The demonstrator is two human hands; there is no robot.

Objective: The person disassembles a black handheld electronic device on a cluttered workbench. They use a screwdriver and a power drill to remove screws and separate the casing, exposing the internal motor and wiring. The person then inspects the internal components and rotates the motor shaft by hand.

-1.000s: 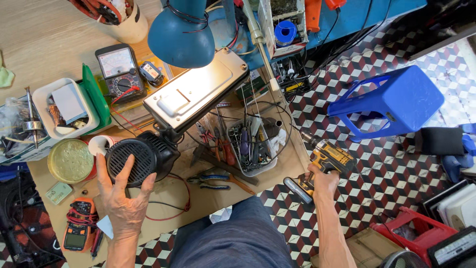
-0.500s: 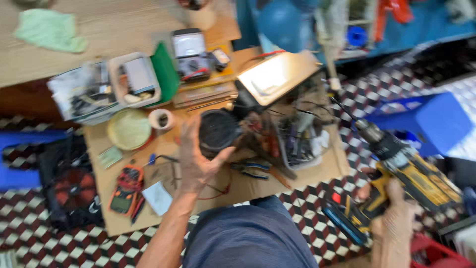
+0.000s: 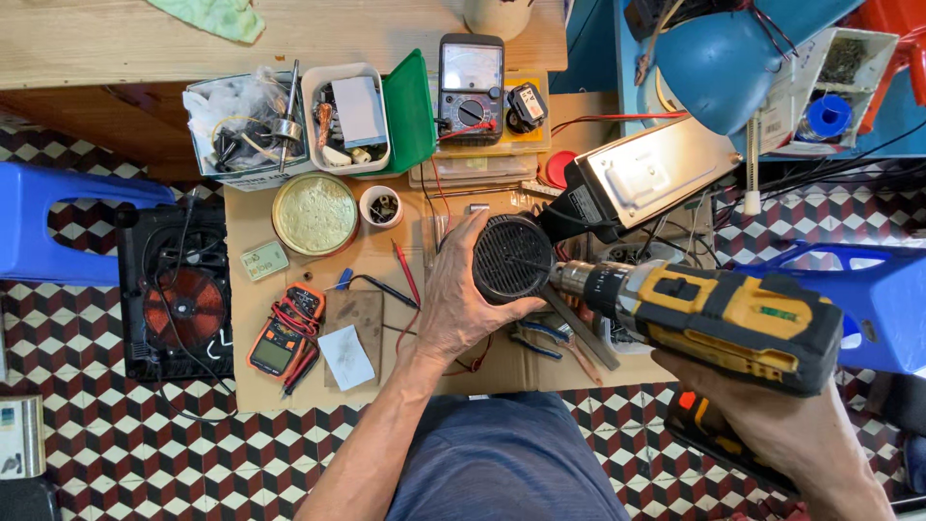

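My left hand [image 3: 461, 294] grips the side of a round black grille on a black device [image 3: 513, 257] at the middle of the small workbench. My right hand [image 3: 781, 434] holds a yellow and black cordless drill [image 3: 723, 314] by its grip. The drill's chuck points left at the black device, close to its right edge. Behind the device a silver metal box [image 3: 651, 174] lies tilted under a blue desk lamp [image 3: 719, 63].
On the bench [image 3: 289, 386]: an orange multimeter [image 3: 285, 333], a round tin [image 3: 314, 213], a small cup [image 3: 381, 206], bins of parts [image 3: 289, 121], an analog meter [image 3: 470, 82], pliers [image 3: 550, 340]. Blue stools [image 3: 43, 227] stand left and right. An induction coil unit [image 3: 178, 299] lies on the floor.
My right hand has lifted the drill from beside the bench up to the black device, chuck pointing at it. My left hand has stayed on the device. The view has shifted.
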